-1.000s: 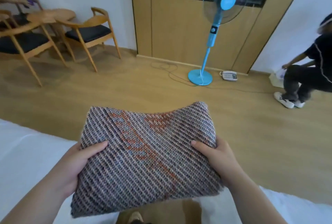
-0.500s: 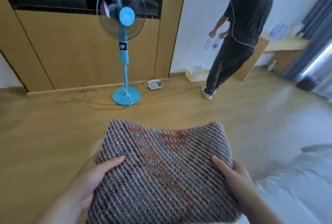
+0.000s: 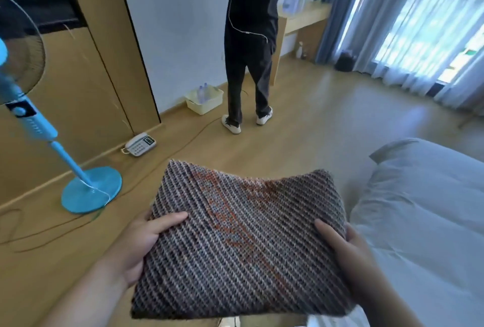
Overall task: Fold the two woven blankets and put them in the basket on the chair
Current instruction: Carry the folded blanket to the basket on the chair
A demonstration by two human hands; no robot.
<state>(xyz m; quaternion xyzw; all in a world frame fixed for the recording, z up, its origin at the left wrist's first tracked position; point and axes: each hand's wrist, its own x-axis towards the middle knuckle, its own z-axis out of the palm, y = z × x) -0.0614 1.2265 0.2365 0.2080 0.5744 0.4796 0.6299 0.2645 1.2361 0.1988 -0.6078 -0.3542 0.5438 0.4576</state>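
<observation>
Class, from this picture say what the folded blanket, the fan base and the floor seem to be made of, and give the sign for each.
Blanket: thick woven or knitted yarn, matt, likely wool or acrylic; diagonal ribs of grey, purple and orange show.
Fan base: smooth blue plastic, probably; even colour, slight sheen.
Floor: wood or wood-look laminate, semi-gloss; pale grain and window glare show.

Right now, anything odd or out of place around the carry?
Yes: a desk telephone sits on the floor by the wood panel, and cords trail loose across the floorboards. The folded blanket itself lies flat and tidy, gripped by the left hand and right hand.
</observation>
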